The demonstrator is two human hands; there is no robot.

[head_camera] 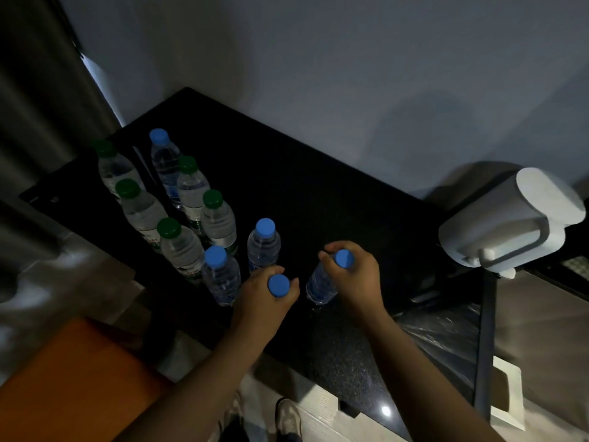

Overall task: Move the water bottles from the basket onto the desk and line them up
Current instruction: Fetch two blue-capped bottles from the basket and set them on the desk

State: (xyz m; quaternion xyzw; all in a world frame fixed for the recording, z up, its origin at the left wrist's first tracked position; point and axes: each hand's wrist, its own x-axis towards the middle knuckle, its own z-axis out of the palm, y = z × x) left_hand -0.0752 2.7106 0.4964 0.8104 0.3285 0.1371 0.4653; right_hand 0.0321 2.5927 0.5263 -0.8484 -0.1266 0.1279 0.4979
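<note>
Several clear water bottles stand on the black desk [318, 193], some with green caps [169, 227] at the left, some with blue caps [265, 227]. My left hand [264, 301] grips the neck of a blue-capped bottle [278, 285] whose body is hidden under the hand. My right hand [357, 279] grips the neck of another blue-capped bottle [320, 287], which leans to the left with its base at the desk top. The two held bottles are close together near the desk's front edge. No basket can be made out.
A white electric kettle [510, 218] sits at the desk's right end. Black plastic film [439, 333] lies below it at the right. An orange surface [79, 378] is at the lower left. A grey wall backs the desk, and shoes show on the floor.
</note>
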